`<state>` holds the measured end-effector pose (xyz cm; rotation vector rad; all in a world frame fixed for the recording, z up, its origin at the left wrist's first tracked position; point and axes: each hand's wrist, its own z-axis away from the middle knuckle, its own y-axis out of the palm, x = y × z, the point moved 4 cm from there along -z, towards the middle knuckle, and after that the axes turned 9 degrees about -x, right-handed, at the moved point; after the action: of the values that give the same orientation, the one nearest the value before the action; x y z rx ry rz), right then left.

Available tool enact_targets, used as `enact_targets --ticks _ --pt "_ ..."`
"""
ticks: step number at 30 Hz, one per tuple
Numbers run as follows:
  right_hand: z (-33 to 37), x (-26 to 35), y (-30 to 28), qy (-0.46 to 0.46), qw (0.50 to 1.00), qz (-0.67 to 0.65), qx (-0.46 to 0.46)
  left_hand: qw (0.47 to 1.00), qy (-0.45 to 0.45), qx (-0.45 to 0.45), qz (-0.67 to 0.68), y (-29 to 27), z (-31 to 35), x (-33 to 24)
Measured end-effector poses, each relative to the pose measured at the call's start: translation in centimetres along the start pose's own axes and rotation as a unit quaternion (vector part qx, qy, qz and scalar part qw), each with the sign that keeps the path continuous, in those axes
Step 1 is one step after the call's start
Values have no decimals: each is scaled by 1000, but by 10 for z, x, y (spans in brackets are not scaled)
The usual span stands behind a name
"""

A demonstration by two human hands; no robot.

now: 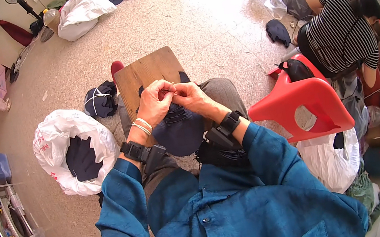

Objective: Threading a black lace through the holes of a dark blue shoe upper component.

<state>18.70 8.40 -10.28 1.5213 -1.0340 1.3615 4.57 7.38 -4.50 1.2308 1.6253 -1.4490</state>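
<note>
A dark navy cap (179, 130) lies on my lap, its far edge against a small wooden board (145, 73). My left hand (155, 103) and my right hand (191, 97) meet over the cap's far edge, fingers pinched together on the fabric there. Both wrists carry black strapped devices, and the left one also has pale bangles. Whether something thin is held between the fingertips is too small to tell. More dark stitched fabric (221, 156) sits under my right forearm.
A white plastic bag (53, 141) holding dark caps stands at my left, with a tied bundle of caps (100, 99) beyond it. A red plastic chair (307, 99) is at my right. A person in a striped shirt (341, 33) sits bent over at the right.
</note>
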Motion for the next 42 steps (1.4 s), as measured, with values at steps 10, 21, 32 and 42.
enact_targets --ticks 10,21,32,42 --pt "8 18 -2 104 994 7 -35 981 -77 -59 167 -9 7 10" --pt "17 3 -23 -225 890 345 -195 967 -75 -179 -162 -28 24 45" --pt "6 8 -12 -15 847 531 -32 961 -27 -161 -224 -23 25 61" --pt "6 6 -17 -30 872 482 -86 902 131 -302 -278 -40 35 20"
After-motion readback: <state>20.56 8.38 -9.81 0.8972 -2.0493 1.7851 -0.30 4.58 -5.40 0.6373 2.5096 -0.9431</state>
